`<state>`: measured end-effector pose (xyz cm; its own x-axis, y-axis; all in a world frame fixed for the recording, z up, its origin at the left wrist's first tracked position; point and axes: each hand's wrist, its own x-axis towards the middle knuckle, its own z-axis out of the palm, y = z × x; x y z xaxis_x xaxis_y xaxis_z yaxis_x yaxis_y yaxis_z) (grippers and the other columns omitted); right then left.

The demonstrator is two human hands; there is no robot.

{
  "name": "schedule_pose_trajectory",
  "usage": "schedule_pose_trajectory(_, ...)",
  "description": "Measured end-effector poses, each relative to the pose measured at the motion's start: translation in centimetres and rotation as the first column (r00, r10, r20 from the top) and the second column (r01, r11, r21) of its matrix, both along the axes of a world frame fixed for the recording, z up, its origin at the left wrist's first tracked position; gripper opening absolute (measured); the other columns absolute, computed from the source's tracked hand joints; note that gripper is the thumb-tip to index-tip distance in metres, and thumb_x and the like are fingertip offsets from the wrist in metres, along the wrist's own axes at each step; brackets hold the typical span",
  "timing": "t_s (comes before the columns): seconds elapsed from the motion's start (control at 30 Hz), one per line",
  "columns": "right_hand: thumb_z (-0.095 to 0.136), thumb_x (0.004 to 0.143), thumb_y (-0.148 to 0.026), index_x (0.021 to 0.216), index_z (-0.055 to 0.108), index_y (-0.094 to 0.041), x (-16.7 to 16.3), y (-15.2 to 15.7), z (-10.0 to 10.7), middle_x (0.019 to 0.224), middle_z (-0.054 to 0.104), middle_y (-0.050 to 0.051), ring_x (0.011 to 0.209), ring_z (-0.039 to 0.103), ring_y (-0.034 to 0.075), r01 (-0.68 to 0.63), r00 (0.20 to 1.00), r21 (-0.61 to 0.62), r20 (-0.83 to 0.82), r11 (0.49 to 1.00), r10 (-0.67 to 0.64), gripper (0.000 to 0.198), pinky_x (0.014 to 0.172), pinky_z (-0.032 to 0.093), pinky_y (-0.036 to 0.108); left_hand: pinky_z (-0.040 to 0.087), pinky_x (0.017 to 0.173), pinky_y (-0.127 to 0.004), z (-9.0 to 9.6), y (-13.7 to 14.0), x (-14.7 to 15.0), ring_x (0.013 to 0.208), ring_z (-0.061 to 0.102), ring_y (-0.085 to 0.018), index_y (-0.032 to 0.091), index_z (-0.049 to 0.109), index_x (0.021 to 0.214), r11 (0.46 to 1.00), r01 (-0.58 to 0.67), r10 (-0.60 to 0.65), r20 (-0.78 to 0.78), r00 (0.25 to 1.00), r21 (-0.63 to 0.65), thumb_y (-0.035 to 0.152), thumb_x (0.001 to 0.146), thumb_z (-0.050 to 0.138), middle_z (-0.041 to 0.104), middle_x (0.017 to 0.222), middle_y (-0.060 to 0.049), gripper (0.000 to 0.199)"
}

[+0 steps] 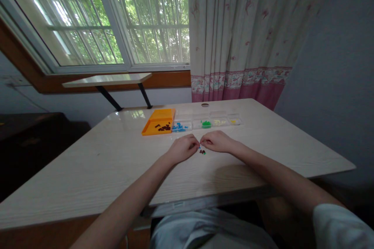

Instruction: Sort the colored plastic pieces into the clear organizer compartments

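My left hand (184, 148) and my right hand (214, 141) come together low over the table, fingertips almost meeting. Both are closed in a pinch. A tiny blue piece (200, 147) shows at the tips of my left fingers; its exact kind is too small to make out. Whatever my right fingers pinch, if anything, is hidden. Just below the fingertips, a small cluster of dark brown and green pieces (202, 151) lies on the table. Farther back, an orange case (157, 114) stands open with dark brown pieces (164, 127) in its tray.
Beside the orange case, clear lidded boxes hold blue pieces (179, 127), green pieces (206, 124), pale yellow pieces (219, 122) and yellow pieces (233, 121). A dark round object (205, 105) lies at the table's back edge. A raised shelf (108, 80) stands at back left.
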<state>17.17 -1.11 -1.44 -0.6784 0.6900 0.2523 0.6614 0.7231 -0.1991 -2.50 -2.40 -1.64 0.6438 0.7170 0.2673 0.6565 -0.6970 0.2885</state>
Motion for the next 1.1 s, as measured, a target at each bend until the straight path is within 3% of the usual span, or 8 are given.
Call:
schedule_pose_trajectory(0.27, 0.046, 0.081, -0.023, 0.088, 0.067, -0.02, 0.47, 0.09, 0.19, 0.079, 0.067, 0.003, 0.07, 0.058, 0.013, 0.044, 0.999, 0.001, -0.017, 0.999, -0.044, 0.022, 0.061, 0.034, 0.02, 0.042, 0.068, -0.021, -0.16, -0.04, 0.03, 0.078, 0.055, -0.013, 0.02, 0.063, 0.087, 0.999, 0.049, -0.049, -0.003, 0.999, -0.003, 0.025, 0.082, 0.045, 0.058, 0.088, -0.003, 0.02)
schedule_pose_trajectory(0.53, 0.05, 0.079, -0.027, 0.088, 0.067, -0.021, 0.13, -0.19, 0.13, 0.068, 0.064, 0.001, 0.06, 0.054, 0.011, -0.008, 0.999, -0.009, -0.054, 1.0, 0.008, 0.02, 0.054, 0.029, 0.019, 0.041, 0.066, -0.022, 0.15, -0.15, 0.02, 0.076, 0.054, -0.014, 0.019, 0.061, 0.086, 0.998, -0.062, 0.06, 0.072, 0.996, 0.03, 0.027, 0.081, 0.044, 0.057, 0.085, -0.003, 0.019)
schedule_pose_trajectory(0.73, 0.052, 0.078, -0.029, 0.088, 0.066, -0.022, -0.09, -0.38, 0.2, 0.064, 0.061, 0.0, 0.057, 0.051, 0.01, 0.029, 0.996, 0.03, -0.089, 0.999, -0.026, 0.019, 0.054, 0.027, 0.019, 0.039, 0.061, -0.021, 0.16, -0.2, 0.12, 0.07, 0.052, -0.012, 0.018, 0.061, 0.081, 0.998, -0.048, 0.044, 0.098, 0.994, 0.041, 0.027, 0.081, 0.046, 0.057, 0.08, -0.003, 0.017)
schedule_pose_trajectory(1.1, 0.054, 0.076, -0.022, 0.086, 0.065, -0.019, -0.04, -0.43, 0.1, 0.055, 0.054, -0.003, 0.05, 0.045, 0.007, 0.033, 0.981, 0.086, -0.192, 0.996, -0.016, 0.016, 0.053, 0.028, 0.018, 0.038, 0.061, -0.022, 0.24, 0.12, 0.14, 0.068, 0.051, -0.012, 0.015, 0.062, 0.078, 0.999, -0.038, 0.031, 0.276, 0.961, 0.02, 0.025, 0.076, 0.054, 0.059, 0.075, -0.003, 0.013)
